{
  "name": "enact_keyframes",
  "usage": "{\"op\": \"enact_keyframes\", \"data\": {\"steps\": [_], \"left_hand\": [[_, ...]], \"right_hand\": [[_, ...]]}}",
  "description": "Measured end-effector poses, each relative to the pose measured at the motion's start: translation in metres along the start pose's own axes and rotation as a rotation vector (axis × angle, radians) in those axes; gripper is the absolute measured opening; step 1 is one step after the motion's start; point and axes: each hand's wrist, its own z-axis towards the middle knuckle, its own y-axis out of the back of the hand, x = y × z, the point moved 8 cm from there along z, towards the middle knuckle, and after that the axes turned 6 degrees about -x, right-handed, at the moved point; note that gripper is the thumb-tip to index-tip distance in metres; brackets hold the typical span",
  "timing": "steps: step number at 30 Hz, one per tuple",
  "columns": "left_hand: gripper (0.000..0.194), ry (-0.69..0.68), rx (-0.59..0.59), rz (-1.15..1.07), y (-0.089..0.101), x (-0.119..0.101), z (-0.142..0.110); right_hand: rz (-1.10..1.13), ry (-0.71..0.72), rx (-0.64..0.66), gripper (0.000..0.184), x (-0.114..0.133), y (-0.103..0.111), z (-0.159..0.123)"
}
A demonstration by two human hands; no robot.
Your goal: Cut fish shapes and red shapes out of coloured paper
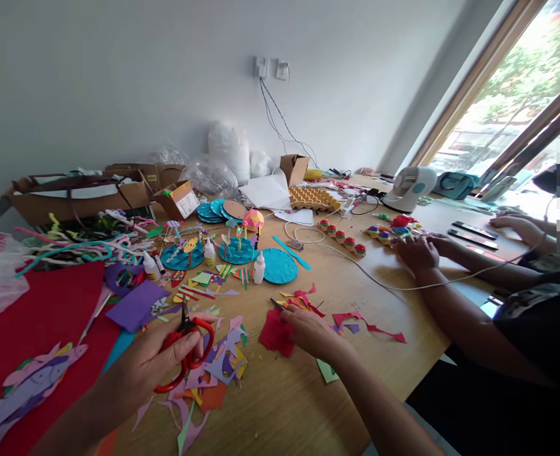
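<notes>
My left hand (149, 364) is closed around the handles of red scissors (187, 345), whose short blades point up and away from me. My right hand (311, 330) rests on the wooden table (284, 405) with its fingers pinching the edge of a red paper piece (274, 334). Coloured paper offcuts (220, 364) lie between my two hands. More red scraps (370, 326) lie just right of my right hand.
A large red sheet (37, 323) and purple sheet (135, 305) lie at left. Blue discs with decorations (237, 250), glue bottles (259, 269), pipe cleaners (80, 247), cardboard boxes (85, 190) and an egg tray (311, 197) stand farther back. A person's hands (417, 252) work at right near a small fan (408, 187).
</notes>
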Motion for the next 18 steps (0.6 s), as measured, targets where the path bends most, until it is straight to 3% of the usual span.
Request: {"op": "enact_keyframes", "data": {"steps": [4,10,18], "left_hand": [[0.041,0.086,0.036,0.034,-0.006,0.015,-0.004],[0.038,0.080,0.056,0.078,-0.008,0.022,-0.002],[0.036,0.116,0.080,-0.117,-0.015,0.023,0.000]], "right_hand": [[-0.042,0.083,0.034,0.029,0.003,0.000,0.008],[-0.068,0.162,0.054,0.028,0.007,0.001,0.011],[-0.085,0.197,0.092,0.027,0.008,0.000,0.015]]}}
